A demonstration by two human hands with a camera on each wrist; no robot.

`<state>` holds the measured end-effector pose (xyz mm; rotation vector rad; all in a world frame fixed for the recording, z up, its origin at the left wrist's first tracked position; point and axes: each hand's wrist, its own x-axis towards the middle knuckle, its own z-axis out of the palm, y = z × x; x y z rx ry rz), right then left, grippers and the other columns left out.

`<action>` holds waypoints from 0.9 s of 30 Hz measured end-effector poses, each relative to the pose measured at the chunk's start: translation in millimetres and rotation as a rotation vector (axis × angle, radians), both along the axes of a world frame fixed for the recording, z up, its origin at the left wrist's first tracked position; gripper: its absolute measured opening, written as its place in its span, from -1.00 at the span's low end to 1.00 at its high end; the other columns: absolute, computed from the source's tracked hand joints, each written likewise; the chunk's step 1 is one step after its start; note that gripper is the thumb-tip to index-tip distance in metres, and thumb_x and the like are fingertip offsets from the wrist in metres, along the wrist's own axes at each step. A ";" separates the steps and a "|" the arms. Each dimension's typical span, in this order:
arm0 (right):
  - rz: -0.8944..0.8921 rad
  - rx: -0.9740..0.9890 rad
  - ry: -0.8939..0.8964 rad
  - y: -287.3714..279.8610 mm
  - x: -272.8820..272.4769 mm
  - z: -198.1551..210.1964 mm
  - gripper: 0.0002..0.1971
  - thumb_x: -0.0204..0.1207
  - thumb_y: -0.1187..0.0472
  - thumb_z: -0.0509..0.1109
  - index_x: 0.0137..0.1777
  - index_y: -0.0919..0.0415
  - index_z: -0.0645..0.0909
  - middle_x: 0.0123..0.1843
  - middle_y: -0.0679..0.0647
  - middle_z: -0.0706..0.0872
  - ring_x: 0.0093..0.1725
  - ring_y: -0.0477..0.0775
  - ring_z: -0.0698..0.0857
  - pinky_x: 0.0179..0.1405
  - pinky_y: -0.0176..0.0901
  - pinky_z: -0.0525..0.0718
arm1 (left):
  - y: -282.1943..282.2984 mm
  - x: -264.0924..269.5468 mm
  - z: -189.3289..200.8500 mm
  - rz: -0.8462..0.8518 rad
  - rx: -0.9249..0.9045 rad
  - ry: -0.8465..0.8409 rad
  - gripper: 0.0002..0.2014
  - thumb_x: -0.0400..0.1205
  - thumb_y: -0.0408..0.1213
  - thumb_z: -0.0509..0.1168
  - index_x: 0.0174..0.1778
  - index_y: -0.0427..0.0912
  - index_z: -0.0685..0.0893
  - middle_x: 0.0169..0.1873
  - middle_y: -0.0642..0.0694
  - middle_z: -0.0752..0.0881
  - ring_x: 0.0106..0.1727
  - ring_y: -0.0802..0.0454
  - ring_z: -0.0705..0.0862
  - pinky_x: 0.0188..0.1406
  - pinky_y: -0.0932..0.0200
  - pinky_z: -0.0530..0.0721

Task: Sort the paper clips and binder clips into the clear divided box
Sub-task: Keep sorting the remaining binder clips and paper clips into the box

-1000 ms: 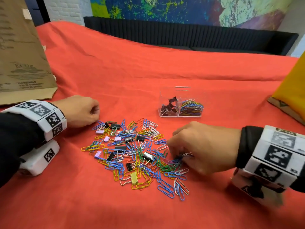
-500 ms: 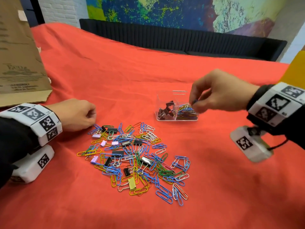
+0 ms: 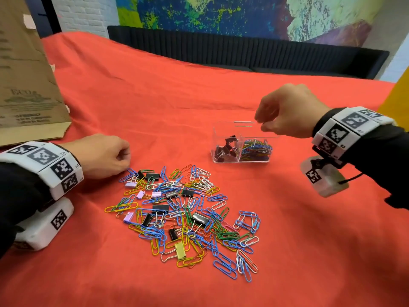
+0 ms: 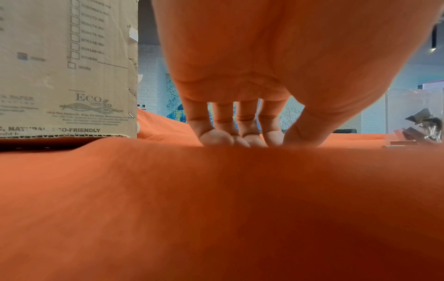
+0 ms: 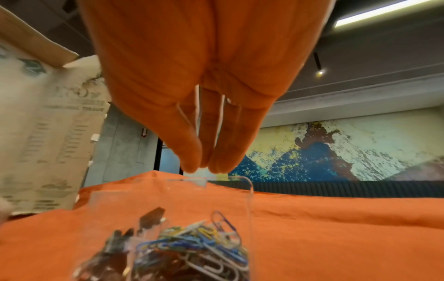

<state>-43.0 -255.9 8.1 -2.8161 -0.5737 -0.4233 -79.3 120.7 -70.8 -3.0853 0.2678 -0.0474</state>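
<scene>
The clear divided box (image 3: 241,129) stands on the red cloth. Black binder clips (image 3: 225,147) fill its left compartment and coloured paper clips (image 3: 256,148) its right one. My right hand (image 3: 260,124) hovers just above the right compartment, fingers relaxed and pointing down, nothing seen in them. The right wrist view shows the fingertips (image 5: 190,167) close together over the box (image 5: 250,199) and its paper clips (image 5: 197,245). A mixed pile of clips (image 3: 183,213) lies nearer to me. My left hand (image 3: 127,156) rests loosely curled on the cloth at the pile's left edge, holding nothing (image 4: 240,138).
A tall cardboard box (image 3: 26,85) stands at the far left, close behind my left hand. A yellow object (image 3: 398,91) sits at the right edge. A dark sofa (image 3: 243,52) runs behind the table. The red cloth has folds toward the back.
My right hand left the pile, rose to the box pinching a clip, and now hangs above the paper clip compartment with loosened fingers. The left hand stayed put.
</scene>
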 end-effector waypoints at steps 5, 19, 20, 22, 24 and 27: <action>0.209 -0.123 0.053 25.3 -44.0 -6.3 -0.80 0.29 0.26 0.52 -0.22 -0.12 0.76 -0.28 -0.19 0.81 -0.23 -0.24 0.76 -0.03 -0.16 0.75 | -3.3 -2.2 1.3 0.006 0.009 0.000 -0.84 0.58 -0.10 0.22 -0.22 -0.09 0.60 -0.37 0.06 0.66 -0.22 -0.10 0.59 -0.17 0.21 0.45; 0.555 -0.411 0.397 43.4 -95.7 -45.5 -0.72 0.32 0.23 0.43 -0.01 -0.12 0.71 -0.06 -0.20 0.65 -0.18 -0.13 0.67 -0.23 -0.38 0.55 | -4.7 -3.6 2.1 0.001 0.012 0.002 -0.86 0.57 -0.11 0.24 -0.19 -0.07 0.62 -0.30 0.03 0.69 -0.18 -0.11 0.62 -0.15 0.19 0.48; 0.550 -0.409 0.369 45.1 -95.8 -46.9 -0.75 0.31 0.24 0.39 -0.08 -0.09 0.72 -0.11 -0.19 0.67 -0.22 -0.15 0.63 -0.22 -0.38 0.53 | -4.9 -4.1 1.9 0.001 0.013 0.002 -0.85 0.57 -0.11 0.24 -0.19 -0.08 0.63 -0.28 0.02 0.70 -0.18 -0.11 0.62 -0.15 0.19 0.48; 0.529 -0.423 0.333 48.9 -95.7 -49.1 -0.79 0.30 0.25 0.34 -0.17 -0.08 0.68 -0.18 -0.17 0.69 -0.28 -0.17 0.54 -0.23 -0.34 0.52 | -5.4 -5.1 1.8 0.003 0.015 -0.003 -0.84 0.58 -0.11 0.23 -0.18 -0.10 0.63 -0.26 -0.01 0.72 -0.18 -0.12 0.62 -0.16 0.20 0.47; 0.503 -0.439 0.324 52.1 -95.6 -48.7 -0.82 0.28 0.24 0.36 -0.25 -0.11 0.61 -0.26 -0.14 0.69 -0.33 -0.17 0.52 -0.26 -0.25 0.59 | -6.1 -5.8 2.3 0.004 0.016 -0.002 -0.83 0.58 -0.11 0.23 -0.18 -0.11 0.63 -0.26 -0.03 0.72 -0.18 -0.12 0.62 -0.15 0.19 0.48; 0.438 -0.439 0.333 51.3 -91.3 -46.3 -0.86 0.27 0.23 0.42 -0.26 -0.06 0.67 -0.41 -0.20 0.62 -0.39 -0.28 0.54 -0.35 -0.49 0.48 | -6.9 -6.7 2.2 0.008 0.014 0.009 -0.83 0.58 -0.11 0.23 -0.17 -0.11 0.63 -0.24 -0.03 0.74 -0.17 -0.12 0.64 -0.14 0.19 0.51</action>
